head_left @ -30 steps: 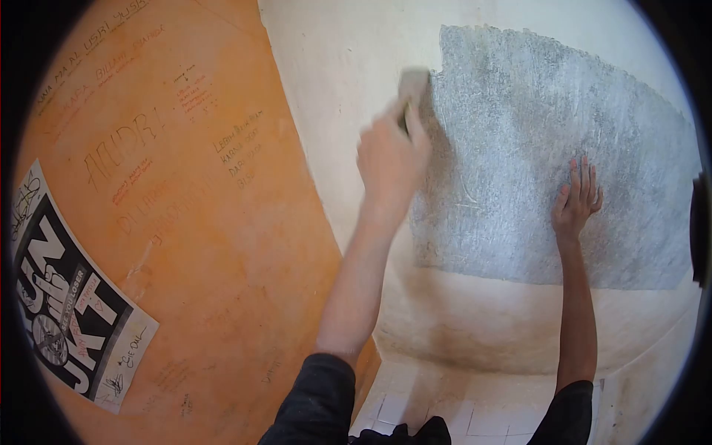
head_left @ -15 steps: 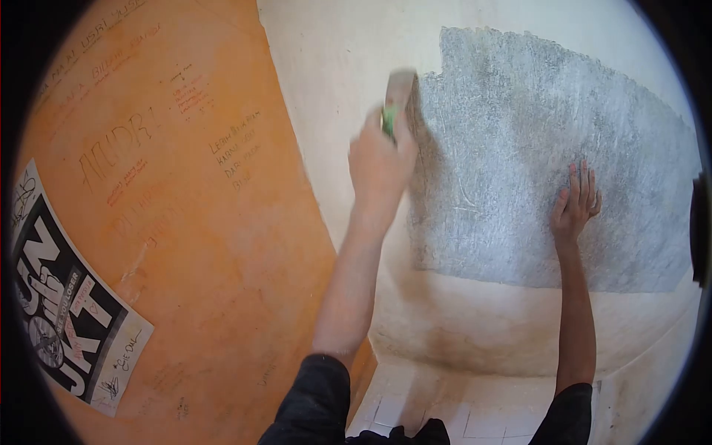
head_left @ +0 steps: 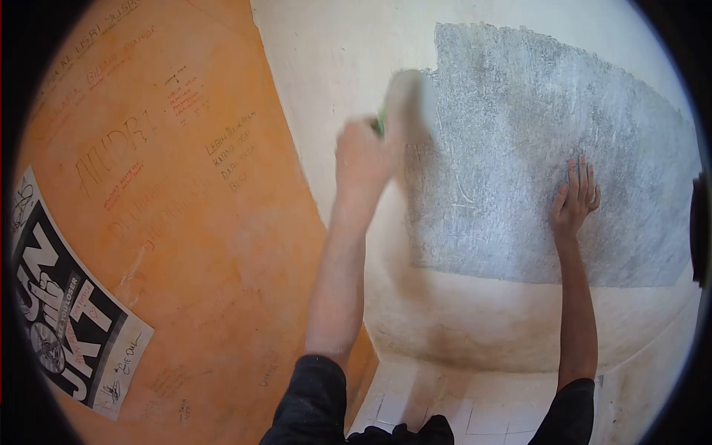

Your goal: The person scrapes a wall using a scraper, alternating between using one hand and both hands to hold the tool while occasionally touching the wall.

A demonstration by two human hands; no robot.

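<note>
My left hand (head_left: 362,156) is closed round a scraper (head_left: 410,104), smeared by motion, with a bit of green at its handle and a broad greyish blade. The blade lies at the left edge of a rough grey patch (head_left: 504,141) on the cream wall (head_left: 341,67). Farther right, my right hand (head_left: 572,204) rests flat against the grey patch, fingers pointing up and thumb apart.
To the left stands an orange wall (head_left: 245,282) covered in handwriting. A black-and-white poster (head_left: 74,311) with scribbles hangs low on it. White tiles (head_left: 445,408) show below, and a dark object (head_left: 699,230) juts in at the right edge.
My left hand has shifted a little left and down, and the scraper's blade has swung to the right. My right hand stays in place on the patch.
</note>
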